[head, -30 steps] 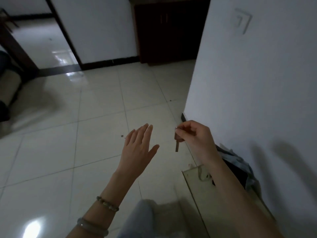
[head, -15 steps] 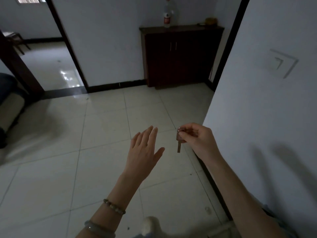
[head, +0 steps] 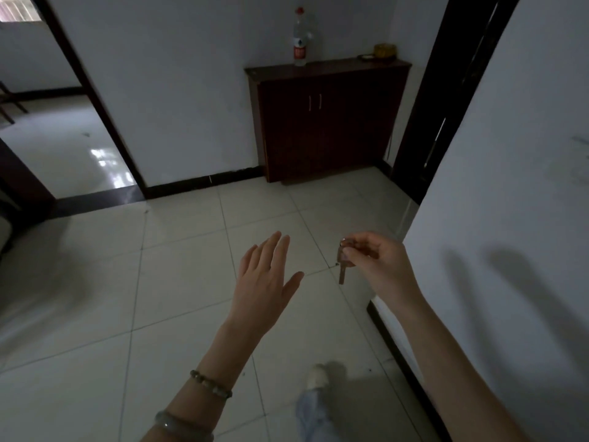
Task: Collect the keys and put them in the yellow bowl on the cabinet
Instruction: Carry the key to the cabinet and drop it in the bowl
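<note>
My right hand pinches a key by its ring, and the blade hangs straight down over the tiled floor. To its left my left hand is held out flat with the fingers apart and nothing in it. Far ahead, against the back wall, stands a dark wooden cabinet. The yellow bowl sits on the right end of its top.
A clear bottle with a red label stands on the cabinet's top. A white wall corner juts out close on my right, with a dark door frame beyond. An open doorway lies far left. My foot is on the tiles.
The view has lifted and moved forward, so the cabinet with its bottle and bowl has come fully into sight and nearer. The glass-topped thing at lower right has dropped out of view. Both hands keep their pose.
</note>
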The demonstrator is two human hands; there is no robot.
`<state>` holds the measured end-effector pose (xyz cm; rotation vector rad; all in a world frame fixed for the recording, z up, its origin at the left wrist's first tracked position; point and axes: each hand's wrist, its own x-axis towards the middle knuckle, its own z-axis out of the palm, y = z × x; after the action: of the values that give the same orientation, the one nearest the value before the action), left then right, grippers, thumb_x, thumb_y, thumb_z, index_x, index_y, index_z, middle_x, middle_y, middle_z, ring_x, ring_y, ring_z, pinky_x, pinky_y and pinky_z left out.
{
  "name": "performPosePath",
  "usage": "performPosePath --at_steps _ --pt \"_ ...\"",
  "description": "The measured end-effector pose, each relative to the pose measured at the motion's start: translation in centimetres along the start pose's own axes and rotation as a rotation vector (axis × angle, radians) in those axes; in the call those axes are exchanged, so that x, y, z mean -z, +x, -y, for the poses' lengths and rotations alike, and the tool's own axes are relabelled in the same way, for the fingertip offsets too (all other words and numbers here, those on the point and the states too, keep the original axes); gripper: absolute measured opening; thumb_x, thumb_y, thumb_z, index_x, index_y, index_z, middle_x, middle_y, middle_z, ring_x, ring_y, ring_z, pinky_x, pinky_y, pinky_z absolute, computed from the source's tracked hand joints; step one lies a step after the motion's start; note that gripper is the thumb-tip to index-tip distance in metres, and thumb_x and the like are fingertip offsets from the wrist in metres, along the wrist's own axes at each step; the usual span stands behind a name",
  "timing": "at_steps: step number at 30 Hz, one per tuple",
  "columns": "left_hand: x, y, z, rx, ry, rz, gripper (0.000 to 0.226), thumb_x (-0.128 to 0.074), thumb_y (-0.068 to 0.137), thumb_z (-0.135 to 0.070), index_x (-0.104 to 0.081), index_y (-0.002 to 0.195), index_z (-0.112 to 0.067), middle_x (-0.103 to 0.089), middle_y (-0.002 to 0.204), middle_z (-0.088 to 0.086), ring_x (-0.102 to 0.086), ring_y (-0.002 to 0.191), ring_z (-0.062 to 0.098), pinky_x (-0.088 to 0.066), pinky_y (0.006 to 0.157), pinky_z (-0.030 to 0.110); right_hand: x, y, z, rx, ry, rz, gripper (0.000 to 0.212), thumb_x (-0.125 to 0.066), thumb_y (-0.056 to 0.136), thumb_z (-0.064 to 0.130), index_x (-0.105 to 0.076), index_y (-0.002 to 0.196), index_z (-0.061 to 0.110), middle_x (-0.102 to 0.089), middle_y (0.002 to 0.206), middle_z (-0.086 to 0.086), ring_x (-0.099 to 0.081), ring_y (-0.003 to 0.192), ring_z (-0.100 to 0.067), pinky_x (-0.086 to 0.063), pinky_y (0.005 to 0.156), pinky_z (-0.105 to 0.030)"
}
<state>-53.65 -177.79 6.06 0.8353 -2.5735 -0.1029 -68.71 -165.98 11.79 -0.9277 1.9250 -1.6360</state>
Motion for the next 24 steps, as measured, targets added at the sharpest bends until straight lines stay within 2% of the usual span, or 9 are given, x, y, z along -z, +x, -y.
performPosePath --at_steps 6,10,13,19,24 --pt "-3.4 11.4 3.0 -0.03 -0.02 -0.033 0.06 -0.055 0.088 -0.039 -0.037 0.135 -0.005 -0.041 0.142 0.017 -0.042 0.127 0.032 -0.032 0.106 0.046 -0.5 12.2 -0.5 0.03 -0.011 -0.025 0.02 -0.062 0.081 0.003 -0.066 0.081 0.023 -0.07 0.085 -0.003 -0.067 0.08 -0.013 -0.053 0.065 -0.01" --pt "-5.3 20.6 3.8 -0.046 -0.031 -0.055 0.061 -0.054 0.088 -0.039 -0.036 0.135 -0.005 -0.041 0.142 0.017 -0.041 0.128 0.032 -0.032 0.106 0.046 0.4 21.5 -0.3 0.058 -0.021 -0.034 0.024 -0.064 0.081 0.006 -0.065 0.078 0.03 -0.07 0.083 0.001 -0.068 0.081 -0.014 -0.055 0.076 -0.025" --pt "-6.7 26.5 4.0 -0.067 -0.052 -0.066 0.06 -0.054 0.089 -0.038 -0.037 0.135 -0.003 -0.043 0.141 0.017 -0.042 0.127 0.032 -0.036 0.105 0.049 1.2 27.4 -0.4 0.076 -0.046 -0.047 0.024 -0.065 0.079 0.009 -0.064 0.074 0.032 -0.07 0.081 0.005 -0.068 0.079 -0.008 -0.053 0.072 -0.019" --pt "-9.7 35.6 5.1 -0.075 -0.074 -0.09 0.06 -0.053 0.089 -0.038 -0.037 0.135 -0.003 -0.044 0.14 0.018 -0.043 0.126 0.032 -0.037 0.105 0.048 2.5 36.8 -0.9 0.089 -0.063 -0.064 0.025 -0.063 0.08 0.006 -0.066 0.081 0.031 -0.071 0.083 0.005 -0.068 0.078 -0.005 -0.054 0.072 -0.016" --pt "-12.7 42.3 6.2 -0.096 -0.088 -0.085 0.059 -0.054 0.088 -0.039 -0.039 0.133 -0.003 -0.044 0.14 0.018 -0.044 0.125 0.032 -0.037 0.104 0.046 3.2 43.7 -1.6 0.067 -0.077 -0.096 0.023 -0.064 0.078 0.001 -0.067 0.084 0.023 -0.07 0.084 0.001 -0.068 0.081 -0.01 -0.055 0.078 -0.024"
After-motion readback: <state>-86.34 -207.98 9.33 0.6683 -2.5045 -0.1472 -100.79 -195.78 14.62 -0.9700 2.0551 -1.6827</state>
